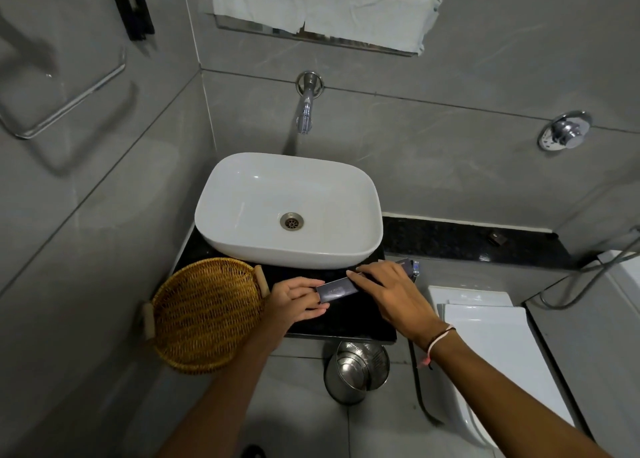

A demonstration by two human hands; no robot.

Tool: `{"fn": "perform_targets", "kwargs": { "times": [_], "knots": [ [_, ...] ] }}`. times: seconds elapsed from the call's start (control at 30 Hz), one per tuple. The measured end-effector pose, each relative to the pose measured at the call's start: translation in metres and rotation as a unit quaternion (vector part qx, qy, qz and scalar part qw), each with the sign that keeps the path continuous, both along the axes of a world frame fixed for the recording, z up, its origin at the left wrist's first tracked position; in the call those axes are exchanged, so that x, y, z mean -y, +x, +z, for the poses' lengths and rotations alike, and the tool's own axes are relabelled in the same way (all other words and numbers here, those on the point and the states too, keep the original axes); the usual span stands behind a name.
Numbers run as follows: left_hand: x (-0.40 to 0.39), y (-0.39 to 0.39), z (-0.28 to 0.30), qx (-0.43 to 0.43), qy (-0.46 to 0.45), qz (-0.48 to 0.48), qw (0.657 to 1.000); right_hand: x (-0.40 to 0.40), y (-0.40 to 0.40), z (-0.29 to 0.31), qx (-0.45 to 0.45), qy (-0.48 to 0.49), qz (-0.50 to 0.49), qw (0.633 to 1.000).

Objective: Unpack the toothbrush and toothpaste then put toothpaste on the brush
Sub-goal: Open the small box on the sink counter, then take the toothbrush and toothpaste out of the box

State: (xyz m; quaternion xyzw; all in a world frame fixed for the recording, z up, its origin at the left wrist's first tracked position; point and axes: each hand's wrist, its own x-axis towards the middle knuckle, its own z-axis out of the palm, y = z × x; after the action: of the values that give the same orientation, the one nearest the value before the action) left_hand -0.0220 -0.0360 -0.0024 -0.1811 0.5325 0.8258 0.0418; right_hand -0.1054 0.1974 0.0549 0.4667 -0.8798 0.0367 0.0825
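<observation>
While the left hand pinches one end of the dark box and the right hand clasps the other, the light, stiff card looks best gripped by its edges.

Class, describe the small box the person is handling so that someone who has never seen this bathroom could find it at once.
Find the white basin on the black counter. Just in front of it, between the left hand and the right hand, lies a long, slim dark box, gripped at both ends. It is the only flat, dark purple-grey carton there, unlike the round wicker basket beside it.

Wicker basket beside white basin
</observation>
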Motion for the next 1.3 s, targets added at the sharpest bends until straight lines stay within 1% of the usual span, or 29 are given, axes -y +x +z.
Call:
{"fn": "perform_targets", "kwargs": {
  "times": [0.1, 0.17, 0.2, 0.27, 0.3, 0.37, 0.43, 0.5, 0.57, 0.7, 0.83, 1.03, 1.13, 1.3],
  "knots": [
    [-0.007, 0.001, -0.001, -0.012, -0.043, 0.033, 0.998, 0.003, 0.004, 0.008, -0.023, 0.017, 0.008, 1.0],
    [-0.01, 0.002, 0.0, -0.016, -0.033, 0.059, 0.998, 0.005, 0.005, 0.015, -0.042, 0.021, 0.021, 0.999],
    [-0.011, 0.002, 0.0, -0.014, -0.014, 0.07, 0.997, 0.007, 0.005, 0.02, -0.053, 0.028, 0.027, 0.998],
    [-0.011, 0.002, 0.0, 0.005, 0.054, 0.082, 0.995, 0.011, 0.005, 0.033, -0.067, 0.044, 0.036, 0.996],
    [-0.012, 0.001, 0.0, 0.021, 0.103, 0.087, 0.991, 0.014, 0.005, 0.04, -0.071, 0.053, 0.036, 0.995],
    [-0.012, 0.0, -0.001, 0.044, 0.219, 0.095, 0.97, 0.02, 0.006, 0.055, -0.079, 0.076, 0.029, 0.994],
    [-0.013, 0.0, -0.001, 0.049, 0.306, 0.098, 0.946, 0.026, 0.008, 0.068, -0.096, 0.096, 0.025, 0.99],
    [-0.015, -0.001, 0.001, 0.051, 0.349, 0.097, 0.931, 0.031, 0.01, 0.078, -0.115, 0.118, 0.027, 0.986],
    [-0.016, -0.002, 0.001, 0.054, 0.37, 0.098, 0.922, 0.034, 0.012, 0.085, -0.127, 0.134, 0.025, 0.982],
    [-0.014, 0.001, 0.001, 0.061, 0.373, 0.088, 0.921, 0.036, 0.014, 0.091, -0.13, 0.15, 0.02, 0.98],
    [-0.009, 0.007, 0.001, 0.048, 0.373, 0.071, 0.924, 0.032, 0.01, 0.095, -0.147, 0.148, 0.012, 0.978],
    [-0.006, 0.01, 0.0, 0.051, 0.388, 0.061, 0.918, 0.035, 0.009, 0.096, -0.158, 0.15, 0.013, 0.976],
    [-0.008, 0.011, -0.002, 0.053, 0.382, 0.049, 0.921, 0.042, 0.01, 0.095, -0.161, 0.149, 0.017, 0.975],
    [-0.007, 0.011, -0.01, 0.015, 0.36, 0.048, 0.931, 0.05, 0.015, 0.093, -0.159, 0.156, 0.009, 0.975]
  ]
}}
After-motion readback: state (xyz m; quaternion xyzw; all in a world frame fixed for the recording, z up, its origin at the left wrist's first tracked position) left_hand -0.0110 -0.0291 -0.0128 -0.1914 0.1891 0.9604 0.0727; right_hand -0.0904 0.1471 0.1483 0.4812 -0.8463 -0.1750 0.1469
